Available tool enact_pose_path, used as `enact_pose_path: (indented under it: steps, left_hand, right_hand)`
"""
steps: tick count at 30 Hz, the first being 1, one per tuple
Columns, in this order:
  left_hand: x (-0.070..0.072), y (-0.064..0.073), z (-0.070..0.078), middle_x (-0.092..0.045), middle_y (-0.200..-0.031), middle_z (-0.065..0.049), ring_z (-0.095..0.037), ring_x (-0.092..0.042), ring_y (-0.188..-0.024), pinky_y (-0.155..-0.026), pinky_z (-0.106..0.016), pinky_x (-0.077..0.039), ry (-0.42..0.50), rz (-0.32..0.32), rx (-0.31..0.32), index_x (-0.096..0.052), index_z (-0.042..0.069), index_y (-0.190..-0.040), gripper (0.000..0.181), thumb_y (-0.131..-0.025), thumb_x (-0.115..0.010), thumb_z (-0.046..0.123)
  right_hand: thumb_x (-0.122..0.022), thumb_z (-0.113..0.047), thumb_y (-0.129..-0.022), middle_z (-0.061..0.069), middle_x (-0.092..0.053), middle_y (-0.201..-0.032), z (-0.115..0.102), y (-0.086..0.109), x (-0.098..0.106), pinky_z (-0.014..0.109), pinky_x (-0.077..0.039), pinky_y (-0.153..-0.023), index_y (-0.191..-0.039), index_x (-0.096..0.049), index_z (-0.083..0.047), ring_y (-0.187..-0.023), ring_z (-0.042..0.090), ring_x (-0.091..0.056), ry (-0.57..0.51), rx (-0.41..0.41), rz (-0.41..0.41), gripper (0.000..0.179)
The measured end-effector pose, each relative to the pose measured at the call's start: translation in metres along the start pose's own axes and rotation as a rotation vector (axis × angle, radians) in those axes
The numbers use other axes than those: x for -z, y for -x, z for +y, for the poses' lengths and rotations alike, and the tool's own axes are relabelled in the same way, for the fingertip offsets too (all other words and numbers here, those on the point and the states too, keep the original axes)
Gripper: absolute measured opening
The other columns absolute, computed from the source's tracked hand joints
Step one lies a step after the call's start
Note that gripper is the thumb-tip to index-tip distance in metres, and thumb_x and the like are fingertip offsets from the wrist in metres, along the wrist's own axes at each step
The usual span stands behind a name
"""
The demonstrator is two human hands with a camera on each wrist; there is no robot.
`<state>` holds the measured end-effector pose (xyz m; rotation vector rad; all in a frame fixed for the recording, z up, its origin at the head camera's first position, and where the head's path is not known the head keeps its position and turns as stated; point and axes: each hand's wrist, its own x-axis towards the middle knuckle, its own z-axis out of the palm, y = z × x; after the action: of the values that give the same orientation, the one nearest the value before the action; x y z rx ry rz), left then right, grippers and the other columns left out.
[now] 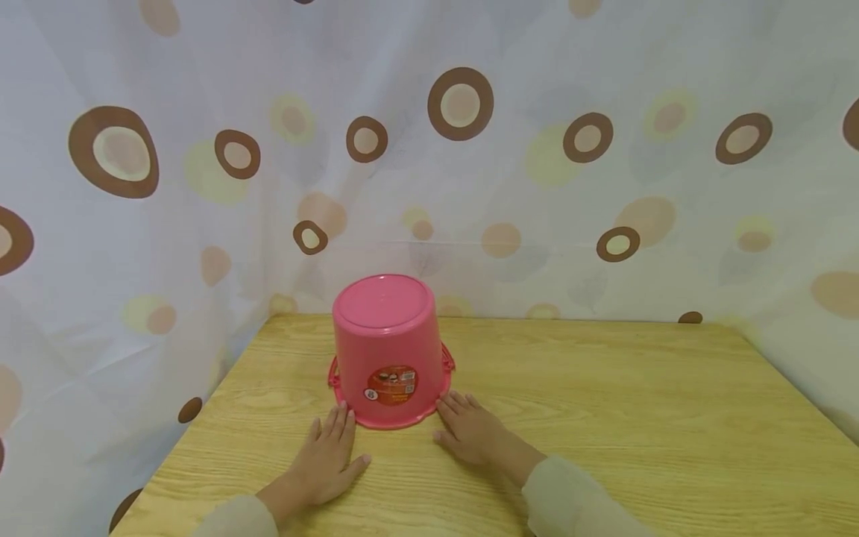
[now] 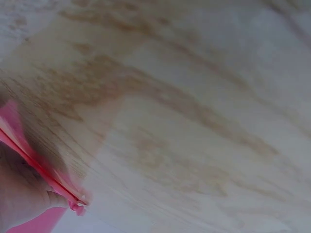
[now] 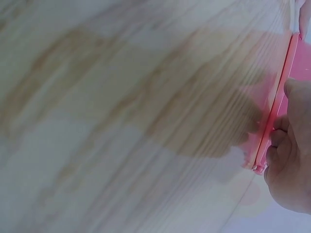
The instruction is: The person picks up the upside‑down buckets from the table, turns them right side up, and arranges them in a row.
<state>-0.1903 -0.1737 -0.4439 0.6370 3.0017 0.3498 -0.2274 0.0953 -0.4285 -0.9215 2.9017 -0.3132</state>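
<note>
A pink plastic bucket [image 1: 376,350] stands upside down on the wooden table [image 1: 604,418], its base facing up and a round red label [image 1: 391,385] on its front. Low on the left side of its rim, the fingertips of my left hand [image 1: 324,459] touch it, fingers straight. On the opposite side my right hand [image 1: 472,431] lies with its fingertips against the rim. In the left wrist view the pink rim [image 2: 36,165] shows beside part of the hand. The right wrist view has the rim [image 3: 272,114] along the fingers of the right hand [image 3: 291,155].
A patterned cloth [image 1: 523,201] with brown rings hangs behind the table and on both sides. Bare tabletop extends to the right of the bucket. The bucket's pink handle [image 1: 332,371] shows at its sides near the rim.
</note>
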Motion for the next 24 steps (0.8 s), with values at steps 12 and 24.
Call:
enact_pose_path:
  steps: [12,24]
  left_hand:
    - [0.0006,-0.0019,0.004,-0.014,-0.15,-0.031,-0.044,-0.014,-0.14,-0.11,-0.062,-0.013,0.015,-0.006,-0.012,-0.024,-0.012,-0.141,0.073,-0.097,-0.035,0.045]
    - [-0.001,-0.0026,0.0076,-0.016,-0.149,-0.032,-0.045,-0.016,-0.139,-0.109,-0.063,-0.013,0.037,0.014,-0.028,-0.026,-0.013,-0.14,0.073,-0.097,-0.038,0.044]
  right_hand:
    - [-0.043,-0.036,-0.097,0.018,-0.036,-0.146,0.0039,0.0041,-0.0013,0.047,-0.024,-0.113,-0.138,-0.039,0.003,-0.138,0.034,-0.03,0.021,0.008,0.029,0.057]
    - [-0.043,-0.036,-0.097,0.02,-0.034,-0.147,0.0058,0.0098,0.0025,0.048,-0.023,-0.113,-0.138,-0.037,0.005,-0.138,0.036,-0.028,-0.002,-0.001,0.024,0.059]
